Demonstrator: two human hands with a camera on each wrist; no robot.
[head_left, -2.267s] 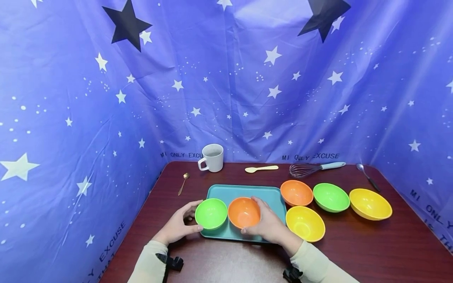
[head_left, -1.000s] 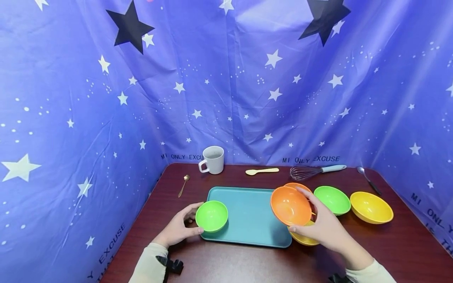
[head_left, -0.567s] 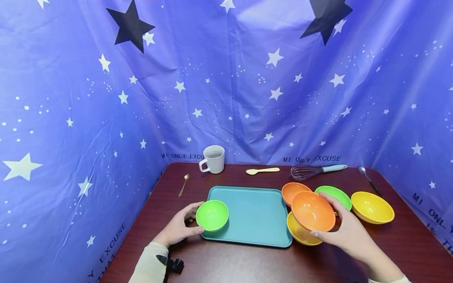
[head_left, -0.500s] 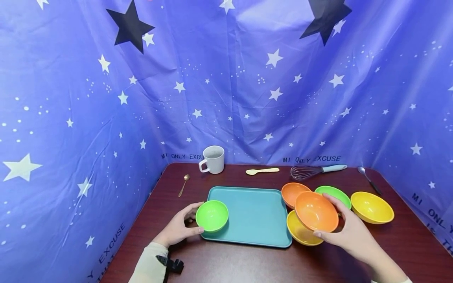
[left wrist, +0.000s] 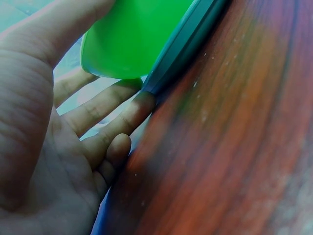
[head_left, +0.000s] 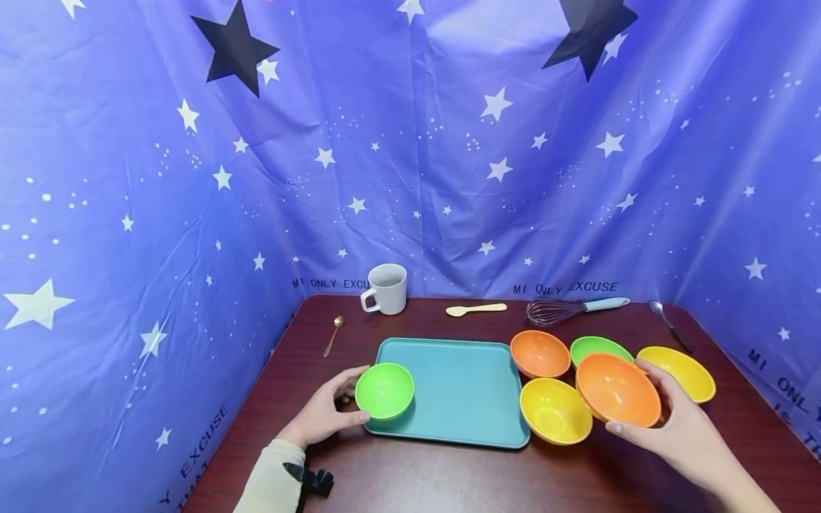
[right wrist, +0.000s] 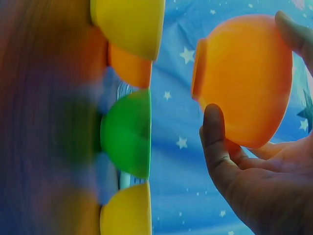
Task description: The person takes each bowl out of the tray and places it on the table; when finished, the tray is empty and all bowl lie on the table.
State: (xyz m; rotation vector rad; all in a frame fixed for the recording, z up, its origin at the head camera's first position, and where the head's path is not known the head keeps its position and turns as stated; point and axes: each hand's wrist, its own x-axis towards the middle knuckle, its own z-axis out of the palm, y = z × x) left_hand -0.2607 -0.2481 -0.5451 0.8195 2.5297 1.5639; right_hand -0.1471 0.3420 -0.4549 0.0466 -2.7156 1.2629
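On the left end of the teal tray [head_left: 458, 392] sits a small green bowl [head_left: 384, 391]. My left hand [head_left: 326, 411] holds its left side, thumb in front and fingers behind. In the left wrist view the fingertips [left wrist: 129, 85] reach under the bowl near the tray's edge. My right hand [head_left: 683, 427] grips an orange bowl [head_left: 617, 390] by its right side, off the table. The right wrist view shows that orange bowl [right wrist: 247, 81] between thumb and fingers, apart from the row of bowls. It partly covers another green bowl [head_left: 599, 348] in the head view.
Right of the tray stand a second orange bowl [head_left: 540, 354], a yellow bowl [head_left: 556, 412] and another yellow bowl [head_left: 680, 372]. Along the back lie a whisk [head_left: 577, 309], a cream spoon [head_left: 476, 310] and a dark-handled spoon [head_left: 670, 325]. A mug [head_left: 388, 289] and gold spoon [head_left: 333, 336] are back left.
My right hand has lifted the orange bowl off the tray and carried it right, past the front yellow bowl. The left hand and its green bowl have stayed in place.
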